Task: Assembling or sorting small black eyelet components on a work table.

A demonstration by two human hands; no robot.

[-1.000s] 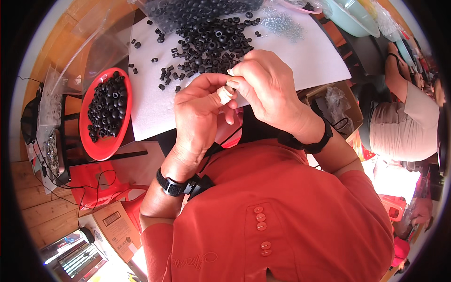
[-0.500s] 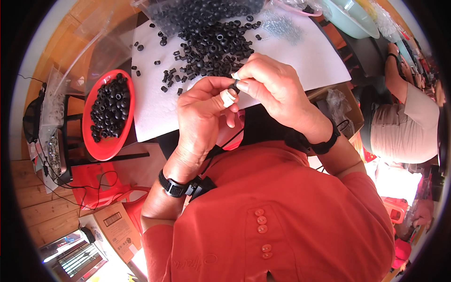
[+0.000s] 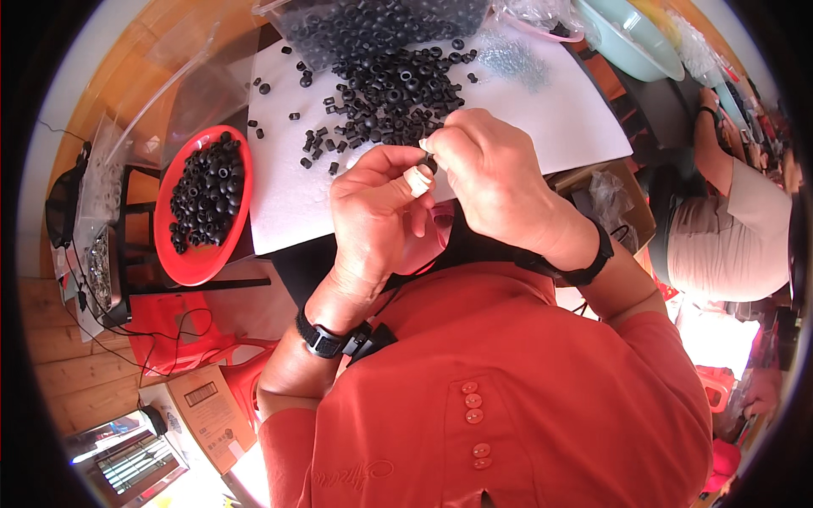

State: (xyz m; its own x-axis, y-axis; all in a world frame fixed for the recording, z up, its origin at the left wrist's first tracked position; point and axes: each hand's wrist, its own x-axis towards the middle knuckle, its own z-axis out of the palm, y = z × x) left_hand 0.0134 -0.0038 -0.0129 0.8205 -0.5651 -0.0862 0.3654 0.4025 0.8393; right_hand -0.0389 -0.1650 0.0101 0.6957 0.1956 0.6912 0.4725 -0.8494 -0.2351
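In front of my chest, above the near edge of a white sheet [image 3: 292, 203], my two hands meet. My left hand [image 3: 373, 207] pinches a small black plastic part [image 3: 428, 162] between thumb and forefinger; its thumb is wrapped in white tape [image 3: 417, 181]. My right hand [image 3: 501, 173] is closed over the same part, thumb and forefinger pressed at its top, also with white tape at a fingertip. The fingers partly hide the part. Beyond my hands lies a heap of small black plastic pieces [image 3: 394, 95], some ball-shaped, some like short tubes.
A clear plastic bin [image 3: 292, 38] of black pieces stands behind the heap. On the left, a red oval plate [image 3: 188, 273] holds more. Tiny silvery pieces [image 3: 515, 63] lie far right, near a pale green basin [image 3: 648, 59]. Another person [image 3: 720, 229] is at the right.
My right hand has turned, its knuckles rolling over the black part and its fingers curling in more. The table and plate appear shifted slightly in the view.
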